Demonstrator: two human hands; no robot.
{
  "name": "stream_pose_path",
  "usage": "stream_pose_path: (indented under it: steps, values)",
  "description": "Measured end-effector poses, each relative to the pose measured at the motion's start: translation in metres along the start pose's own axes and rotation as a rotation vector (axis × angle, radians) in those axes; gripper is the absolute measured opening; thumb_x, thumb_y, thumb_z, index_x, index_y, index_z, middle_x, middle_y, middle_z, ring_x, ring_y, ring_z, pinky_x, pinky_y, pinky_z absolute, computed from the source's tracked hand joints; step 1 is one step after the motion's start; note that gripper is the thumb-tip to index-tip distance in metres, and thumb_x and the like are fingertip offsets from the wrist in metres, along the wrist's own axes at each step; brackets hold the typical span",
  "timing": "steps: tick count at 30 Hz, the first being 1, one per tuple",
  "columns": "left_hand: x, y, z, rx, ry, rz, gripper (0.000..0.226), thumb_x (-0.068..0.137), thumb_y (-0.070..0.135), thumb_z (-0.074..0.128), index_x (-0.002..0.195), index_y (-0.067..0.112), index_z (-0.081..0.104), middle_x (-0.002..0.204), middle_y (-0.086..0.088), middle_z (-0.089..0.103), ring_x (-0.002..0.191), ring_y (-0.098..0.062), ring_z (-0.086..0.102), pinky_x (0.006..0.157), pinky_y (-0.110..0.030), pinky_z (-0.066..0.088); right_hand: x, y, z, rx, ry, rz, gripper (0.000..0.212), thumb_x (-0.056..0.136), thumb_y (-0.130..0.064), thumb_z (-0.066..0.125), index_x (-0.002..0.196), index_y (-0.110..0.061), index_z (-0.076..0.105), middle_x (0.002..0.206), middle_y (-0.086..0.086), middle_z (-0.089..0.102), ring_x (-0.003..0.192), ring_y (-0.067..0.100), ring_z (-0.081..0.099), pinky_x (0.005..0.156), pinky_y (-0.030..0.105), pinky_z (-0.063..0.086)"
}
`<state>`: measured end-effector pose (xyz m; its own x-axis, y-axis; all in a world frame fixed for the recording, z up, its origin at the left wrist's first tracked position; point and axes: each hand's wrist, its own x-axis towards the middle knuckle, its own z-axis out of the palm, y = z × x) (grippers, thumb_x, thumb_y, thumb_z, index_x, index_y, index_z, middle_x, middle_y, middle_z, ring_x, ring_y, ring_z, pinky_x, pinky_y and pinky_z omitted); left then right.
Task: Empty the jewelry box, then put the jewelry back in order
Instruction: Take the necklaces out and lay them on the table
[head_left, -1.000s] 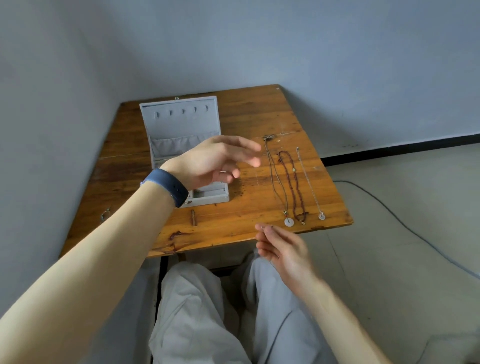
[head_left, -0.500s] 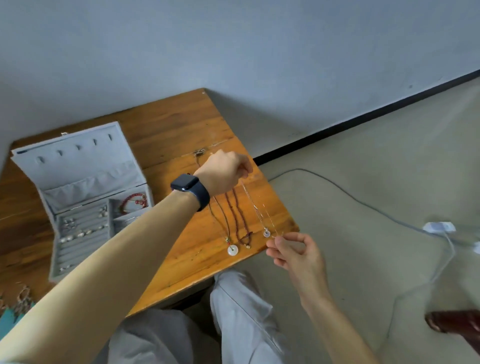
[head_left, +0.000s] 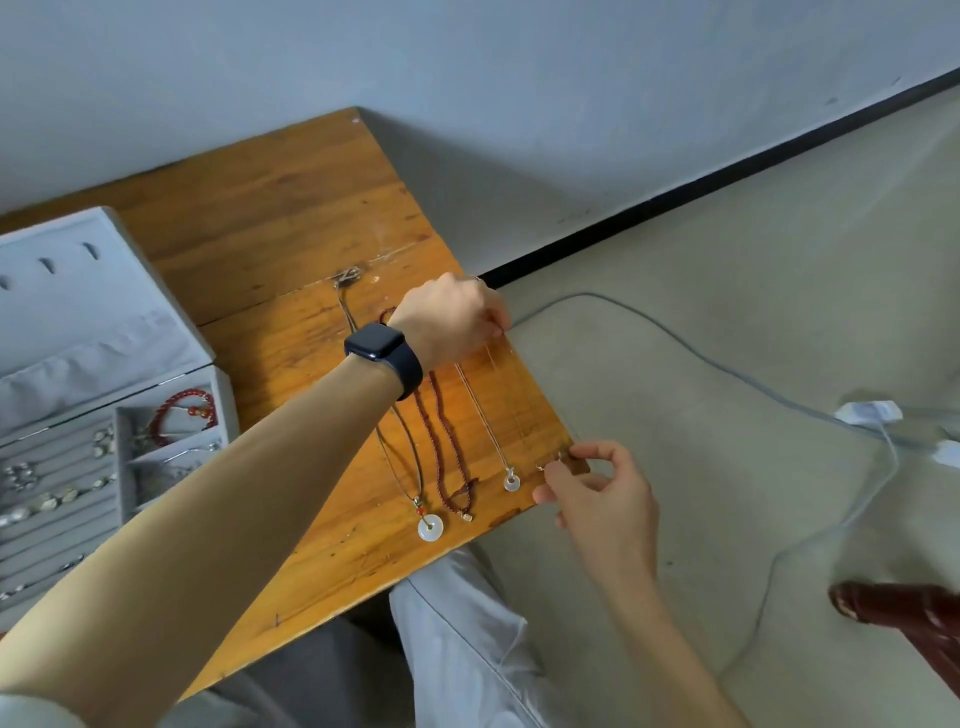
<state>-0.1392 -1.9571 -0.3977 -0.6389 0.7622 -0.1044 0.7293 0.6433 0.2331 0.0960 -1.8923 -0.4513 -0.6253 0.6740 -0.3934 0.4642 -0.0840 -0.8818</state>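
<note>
The grey jewelry box (head_left: 78, 322) stands open at the left of the wooden table (head_left: 291, 218), with a red bead bracelet (head_left: 182, 413) and several small rings and earrings in its trays. Three necklaces lie side by side near the table's right edge: a dark cord with a white disc pendant (head_left: 430, 527), a dark red bead strand (head_left: 441, 431) and a silver chain with a small ring pendant (head_left: 511, 480). A fourth, very thin chain (head_left: 522, 410) is stretched along the edge. My left hand (head_left: 457, 317) pinches its far end and my right hand (head_left: 597, 488) pinches its near end.
The table ends right beside the thin chain, with the floor below. A grey cable (head_left: 675, 343) and a white adapter (head_left: 867, 413) lie on the floor. A brown shoe (head_left: 904, 613) is at the lower right. My legs are under the table's front edge.
The view has swung to the right. My left hand has left the box and gone to the table's right edge, taking the thin chain's far end. My right hand has risen to the edge.
</note>
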Motion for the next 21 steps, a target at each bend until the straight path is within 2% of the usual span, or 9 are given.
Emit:
stream_pose_path:
  steps: [4,9,17,21]
  values:
    - [0.002,-0.002,0.002,0.016,0.042,0.014,0.017,0.097,0.03,0.06,0.108,0.035,0.073,0.114,0.004,0.064,0.1,-0.023,0.062,0.078,-0.037,0.055,-0.001,0.006,0.003,0.007,0.022,-0.059,0.018,0.085,-0.033,0.069,0.089,-0.04,0.054,0.06,-0.004,0.071,0.052,0.008,0.064,0.064,0.035,0.053]
    - [-0.002,-0.002,0.009,0.091,0.099,0.048,0.024,0.102,0.032,0.051,0.117,0.032,0.07,0.12,0.001,0.06,0.102,-0.025,0.061,0.069,-0.032,0.047,-0.003,0.015,0.004,-0.006,0.047,-0.16,0.012,0.088,-0.042,0.067,0.092,-0.037,0.057,0.057,-0.003,0.068,0.055,0.008,0.067,0.069,0.045,0.056]
    - [-0.006,-0.002,0.008,0.12,0.094,-0.012,0.029,0.101,0.022,0.047,0.118,0.034,0.068,0.122,-0.001,0.06,0.1,-0.027,0.061,0.067,-0.03,0.045,-0.007,0.021,0.004,-0.063,0.042,-0.242,0.009,0.09,-0.046,0.061,0.096,-0.044,0.055,0.063,-0.009,0.07,0.06,0.007,0.069,0.072,0.044,0.056]
    - [-0.007,-0.001,0.005,0.146,0.096,-0.077,0.029,0.099,0.021,0.048,0.118,0.033,0.066,0.123,-0.002,0.062,0.1,-0.031,0.062,0.071,-0.033,0.05,-0.006,0.021,0.004,-0.114,0.048,-0.265,0.008,0.092,-0.043,0.061,0.097,-0.042,0.054,0.063,-0.01,0.069,0.06,0.006,0.068,0.073,0.041,0.054]
